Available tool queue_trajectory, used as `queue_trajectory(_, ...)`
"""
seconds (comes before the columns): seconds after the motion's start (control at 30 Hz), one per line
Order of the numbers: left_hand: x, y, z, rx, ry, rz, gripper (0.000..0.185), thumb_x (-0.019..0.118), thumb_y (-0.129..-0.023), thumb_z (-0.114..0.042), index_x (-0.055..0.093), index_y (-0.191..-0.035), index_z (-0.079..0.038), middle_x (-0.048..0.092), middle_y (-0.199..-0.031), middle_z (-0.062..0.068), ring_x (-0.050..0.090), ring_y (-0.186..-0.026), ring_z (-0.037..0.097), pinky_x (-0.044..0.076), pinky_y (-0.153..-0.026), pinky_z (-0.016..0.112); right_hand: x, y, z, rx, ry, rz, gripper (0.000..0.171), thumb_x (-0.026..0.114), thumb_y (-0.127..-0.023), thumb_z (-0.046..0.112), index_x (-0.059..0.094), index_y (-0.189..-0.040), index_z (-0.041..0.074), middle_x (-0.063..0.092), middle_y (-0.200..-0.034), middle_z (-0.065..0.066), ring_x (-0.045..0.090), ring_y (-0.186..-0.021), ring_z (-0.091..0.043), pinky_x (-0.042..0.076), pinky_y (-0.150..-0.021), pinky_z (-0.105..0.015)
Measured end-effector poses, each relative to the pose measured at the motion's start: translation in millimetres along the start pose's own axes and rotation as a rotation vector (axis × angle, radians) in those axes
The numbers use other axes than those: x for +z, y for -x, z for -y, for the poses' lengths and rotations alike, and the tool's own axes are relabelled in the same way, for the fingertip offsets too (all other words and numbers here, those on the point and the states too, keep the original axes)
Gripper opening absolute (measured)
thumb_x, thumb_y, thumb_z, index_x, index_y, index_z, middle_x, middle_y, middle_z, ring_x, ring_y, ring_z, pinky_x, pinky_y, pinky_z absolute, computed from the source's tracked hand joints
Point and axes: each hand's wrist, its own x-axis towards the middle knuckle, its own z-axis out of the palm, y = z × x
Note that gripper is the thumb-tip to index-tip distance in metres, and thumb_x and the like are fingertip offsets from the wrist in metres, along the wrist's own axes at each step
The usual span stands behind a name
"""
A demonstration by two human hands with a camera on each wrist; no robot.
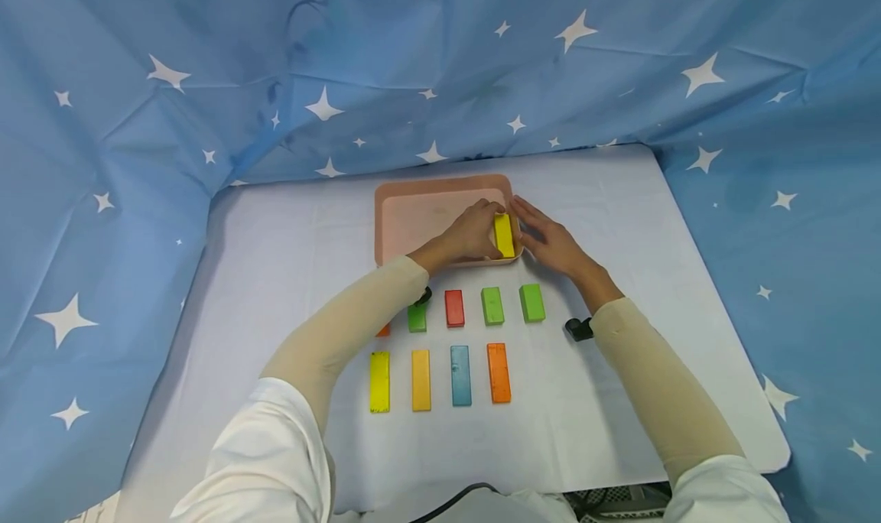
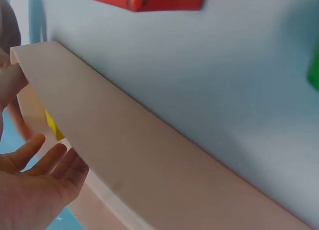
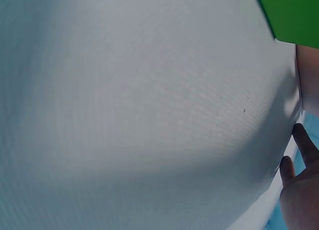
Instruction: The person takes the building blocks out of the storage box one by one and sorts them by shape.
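A yellow block (image 1: 504, 236) lies at the right end of a shallow pink tray (image 1: 380, 225). My left hand (image 1: 471, 232) reaches into the tray and holds this block between thumb and fingers, near its two ends. In the left wrist view, part of the yellow block (image 2: 53, 126) shows behind the tray's wall (image 2: 114, 135), beside the left hand (image 2: 37, 185). Outside the tray's right side, my right hand (image 1: 554, 244) rests against the rim with fingers extended. Only a few of the right hand's fingers (image 3: 306, 150) show in the right wrist view.
Nearer me, one row has a red block (image 1: 454, 309), green blocks (image 1: 492, 306) and an orange block (image 1: 383, 330) mostly behind my left forearm. A closer row holds yellow (image 1: 380, 382), amber (image 1: 421, 381), blue (image 1: 460, 376) and orange (image 1: 499, 373) blocks. A starry blue curtain (image 1: 399, 49) borders the white table (image 1: 289, 225).
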Motion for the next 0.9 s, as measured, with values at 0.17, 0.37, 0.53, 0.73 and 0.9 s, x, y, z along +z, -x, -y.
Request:
queue_trajectory(0.17,2.0,-3.3,0.0,-0.004,-0.046,0.015,0.091,0.088,-0.083,-0.032,0.041,-0.156,-0.005,0.049,-0.153,0.011,0.051,-0.131,0.025,0.042,-0.116,0.036,-0.6,-0.3,1.8,0.018,0.001,0.009,0.063,0.051,-0.11,0.031,0.024,-0.167,0.026,0.013,-0.176,0.008,0.017,-0.162,-0.031,0.018,-0.127,-0.062)
queue_trajectory(0.37,4.4,-6.6,-0.4,-0.022,-0.141,0.016,0.086,0.084,-0.085,-0.043,0.045,-0.152,-0.007,0.053,-0.145,0.008,0.052,-0.127,0.025,0.049,-0.106,0.043,-0.6,-0.4,1.7,0.026,0.003,0.008,0.064,0.052,-0.11,0.032,0.024,-0.167,0.026,0.014,-0.176,0.008,0.017,-0.162,-0.03,0.018,-0.128,-0.061)
queue_trajectory(0.53,3.9,-6.9,-2.4,-0.029,-0.166,0.017,0.087,0.084,-0.084,-0.045,0.045,-0.153,-0.009,0.052,-0.148,0.006,0.051,-0.13,0.026,0.05,-0.105,0.048,-0.2,-0.6,1.2,0.029,-0.001,0.007,0.064,0.052,-0.11,0.033,0.024,-0.167,0.026,0.014,-0.175,0.009,0.017,-0.162,-0.029,0.018,-0.128,-0.061)
queue_trajectory(0.73,2.7,-6.4,-5.3,-0.032,-0.198,0.028,0.082,0.083,-0.085,-0.045,0.049,-0.15,-0.011,0.055,-0.141,0.004,0.052,-0.124,0.024,0.05,-0.103,0.046,0.1,-0.4,1.5,0.027,0.001,0.006,0.064,0.052,-0.109,0.032,0.024,-0.166,0.026,0.014,-0.175,0.009,0.017,-0.162,-0.03,0.018,-0.127,-0.062)
queue_trajectory(0.9,3.5,-6.9,-3.1,-0.023,-0.182,0.003,0.078,0.084,-0.084,-0.044,0.052,-0.147,-0.012,0.057,-0.132,0.004,0.053,-0.118,0.023,0.051,-0.1,0.045,0.2,-0.5,2.2,0.028,0.0,0.003,0.064,0.052,-0.109,0.032,0.025,-0.166,0.026,0.014,-0.175,0.009,0.017,-0.162,-0.03,0.018,-0.128,-0.061)
